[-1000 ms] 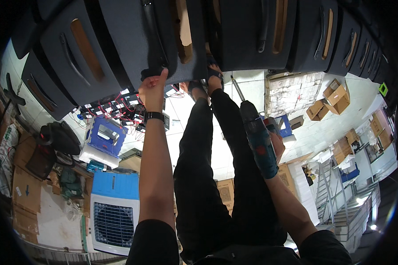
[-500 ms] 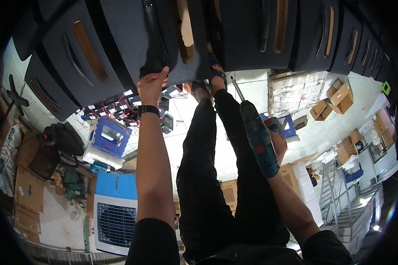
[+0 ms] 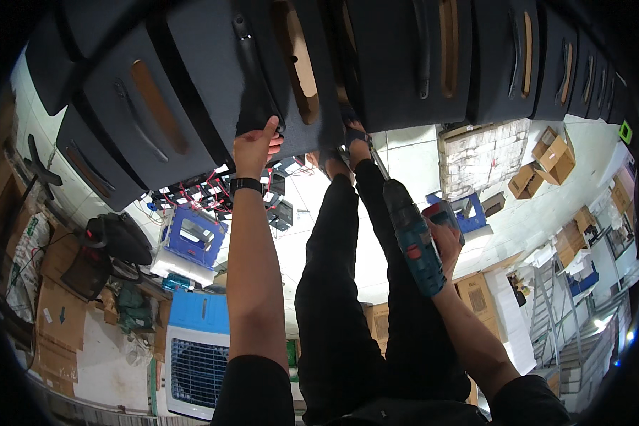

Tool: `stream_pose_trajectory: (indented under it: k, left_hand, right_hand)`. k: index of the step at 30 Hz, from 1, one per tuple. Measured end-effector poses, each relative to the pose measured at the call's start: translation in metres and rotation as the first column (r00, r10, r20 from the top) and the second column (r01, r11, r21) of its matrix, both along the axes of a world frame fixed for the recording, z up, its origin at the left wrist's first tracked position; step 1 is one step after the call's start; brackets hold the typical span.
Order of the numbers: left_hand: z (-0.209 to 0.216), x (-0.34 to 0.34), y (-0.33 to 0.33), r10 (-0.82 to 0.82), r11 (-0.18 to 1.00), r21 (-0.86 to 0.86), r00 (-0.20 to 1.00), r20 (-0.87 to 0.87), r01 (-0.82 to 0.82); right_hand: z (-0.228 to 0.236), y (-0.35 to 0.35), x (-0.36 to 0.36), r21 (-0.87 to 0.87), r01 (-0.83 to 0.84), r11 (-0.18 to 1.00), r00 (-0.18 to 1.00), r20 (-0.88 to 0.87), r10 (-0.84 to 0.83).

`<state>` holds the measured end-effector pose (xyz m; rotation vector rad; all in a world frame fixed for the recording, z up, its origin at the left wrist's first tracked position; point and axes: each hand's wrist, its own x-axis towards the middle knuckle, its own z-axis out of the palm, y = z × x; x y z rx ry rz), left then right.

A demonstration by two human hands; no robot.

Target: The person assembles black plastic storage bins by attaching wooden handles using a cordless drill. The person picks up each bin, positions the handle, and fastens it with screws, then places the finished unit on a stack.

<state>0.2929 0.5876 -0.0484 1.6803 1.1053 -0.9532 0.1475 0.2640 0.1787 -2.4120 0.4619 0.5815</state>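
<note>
A large black box with a textured covering stands in front of me. On its face a black strap handle runs beside a long slot that shows bare wood inside. My left hand is closed at the handle's lower end, thumb up and fingers curled; the exact contact is partly hidden. Lower right, my right hand is wrapped round the grip of a teal and black cordless drill. The drill's long bit points up toward the boxes and touches nothing I can see.
More black boxes with handles and slots stand in a row. Black battery-like blocks with red wires lie on the floor. Nearby are a blue and white air cooler, an office chair, cardboard boxes and a wrapped stack.
The view has shifted, so most things sit lower and further right. My left thumb points up more, with the hand still at the handle's end. The drill stays in my right hand.
</note>
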Motion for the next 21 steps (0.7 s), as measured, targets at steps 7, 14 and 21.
stream_pose_trajectory:
  k: [7,14,21]
  left_hand:
    - [-0.009,0.036,0.027,-0.279,0.960,0.045,0.958,0.064,0.277]
    - [0.010,0.108,-0.006,-0.543,0.839,0.334,0.685,0.485,0.429]
    - [0.018,0.115,-0.051,-0.809,0.517,0.736,0.529,0.255,0.437]
  right_hand:
    - [-0.003,0.003,-0.004,0.037,-0.029,0.999,1.000,0.005,0.029]
    - [-0.004,0.005,-0.013,-0.009,-0.032,0.999,0.999,-0.029,0.032]
    - [-0.001,0.003,-0.016,-0.013,0.040,0.999,0.998,-0.042,-0.041]
